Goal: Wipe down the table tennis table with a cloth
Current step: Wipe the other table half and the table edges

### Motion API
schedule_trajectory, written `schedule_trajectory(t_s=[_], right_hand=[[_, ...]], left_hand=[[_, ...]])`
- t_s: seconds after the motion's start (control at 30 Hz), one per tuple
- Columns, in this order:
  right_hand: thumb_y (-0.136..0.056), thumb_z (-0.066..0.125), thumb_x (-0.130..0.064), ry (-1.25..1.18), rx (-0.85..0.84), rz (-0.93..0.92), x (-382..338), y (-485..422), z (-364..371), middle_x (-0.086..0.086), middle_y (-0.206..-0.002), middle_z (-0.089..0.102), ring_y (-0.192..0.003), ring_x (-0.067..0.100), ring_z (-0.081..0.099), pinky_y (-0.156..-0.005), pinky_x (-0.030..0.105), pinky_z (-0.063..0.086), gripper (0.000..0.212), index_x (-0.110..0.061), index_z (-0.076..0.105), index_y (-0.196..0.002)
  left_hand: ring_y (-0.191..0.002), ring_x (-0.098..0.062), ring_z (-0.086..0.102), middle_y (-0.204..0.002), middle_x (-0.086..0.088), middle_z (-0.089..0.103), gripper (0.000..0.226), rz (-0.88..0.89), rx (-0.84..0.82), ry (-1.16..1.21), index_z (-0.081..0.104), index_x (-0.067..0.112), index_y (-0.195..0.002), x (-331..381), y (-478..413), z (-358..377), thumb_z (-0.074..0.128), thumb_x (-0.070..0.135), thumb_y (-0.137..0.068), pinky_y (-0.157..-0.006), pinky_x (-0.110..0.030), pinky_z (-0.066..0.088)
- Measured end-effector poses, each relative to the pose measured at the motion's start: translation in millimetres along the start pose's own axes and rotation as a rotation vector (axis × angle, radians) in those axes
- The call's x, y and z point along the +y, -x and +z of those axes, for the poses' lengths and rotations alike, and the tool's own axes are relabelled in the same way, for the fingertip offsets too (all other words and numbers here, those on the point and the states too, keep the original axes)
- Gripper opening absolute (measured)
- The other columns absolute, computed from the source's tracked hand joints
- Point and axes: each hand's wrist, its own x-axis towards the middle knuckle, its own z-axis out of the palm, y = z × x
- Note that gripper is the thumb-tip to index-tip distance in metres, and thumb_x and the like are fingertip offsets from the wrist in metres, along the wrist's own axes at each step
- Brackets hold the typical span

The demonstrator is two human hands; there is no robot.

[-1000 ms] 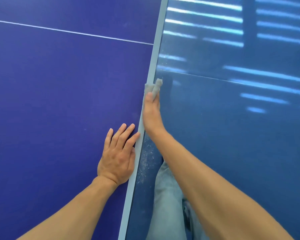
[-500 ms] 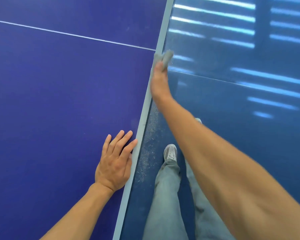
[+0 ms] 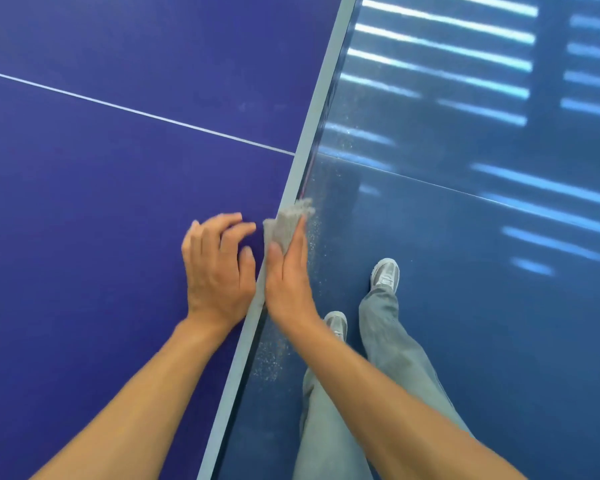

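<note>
Fingers [image 3: 300, 237] of the right hand [image 3: 286, 282] pinch cloth [image 3: 286, 221] over table edge [image 3: 305, 140].

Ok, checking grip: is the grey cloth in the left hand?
No, the right hand holds the grey cloth at the table's pale edge.

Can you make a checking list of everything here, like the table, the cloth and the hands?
Surface: blue table, white line across it, pale edge band.
Job's things: grey cloth at the table's edge.
Clutter: pale specks on the floor by the edge.
Hands: right hand pinches the cloth against the edge; left hand over the table, fingers bent, holding nothing.
Cables: nothing seen.
Surroundings: shiny blue floor, grey trousers, grey shoes.
</note>
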Motion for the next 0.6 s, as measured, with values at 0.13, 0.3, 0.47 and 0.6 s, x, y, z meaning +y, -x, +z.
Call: schedule_trajectory(t_s=[0.13,0.3,0.47,0.6], right_hand=[[-0.112,0.04,-0.02,0.271,0.207,-0.335,-65,-98,-31,0.012,-0.174,0.001,-0.161,0.029,-0.002,-0.129,0.052,0.009,0.06,-0.017,0.012,-0.165],[-0.111,0.031,-0.031,1.138,0.129,-0.43,-88,-158,-36,0.016,-0.173,-0.002,-0.157,0.047,-0.009,-0.125,0.063,-0.006,0.062,-0.011,0.01,-0.166],[-0.11,0.024,-0.044,1.328,-0.218,-0.773,-74,-128,-61,0.013,-0.173,0.009,-0.16,0.038,0.002,-0.127,0.058,0.001,0.063,-0.012,0.023,-0.165],[-0.111,0.024,-0.043,1.368,-0.091,-0.657,-95,-167,-82,0.01,-0.174,0.007,-0.16,0.037,0.001,-0.127,0.058,-0.001,0.061,-0.017,0.018,-0.166]], left_hand=[[-0.142,-0.028,0.042,-0.148,-0.008,0.051,0.043,-0.238,0.035,-0.026,0.056,0.012,-0.137,-4,-101,18,0.048,0.01,-0.095,-0.127,-0.052,0.012],[-0.138,-0.028,0.045,-0.146,-0.006,0.051,0.041,-0.474,0.125,-0.054,0.057,0.014,-0.134,-23,-156,25,0.041,0.015,-0.096,-0.121,-0.053,0.025],[-0.134,-0.027,0.047,-0.143,-0.005,0.055,0.038,-0.492,0.179,-0.055,0.061,0.014,-0.128,-24,-155,29,0.039,0.015,-0.097,-0.116,-0.051,0.032],[-0.129,-0.029,0.049,-0.142,-0.006,0.054,0.034,-0.492,0.192,-0.077,0.06,0.014,-0.125,-26,-157,29,0.042,0.011,-0.097,-0.113,-0.051,0.034]])
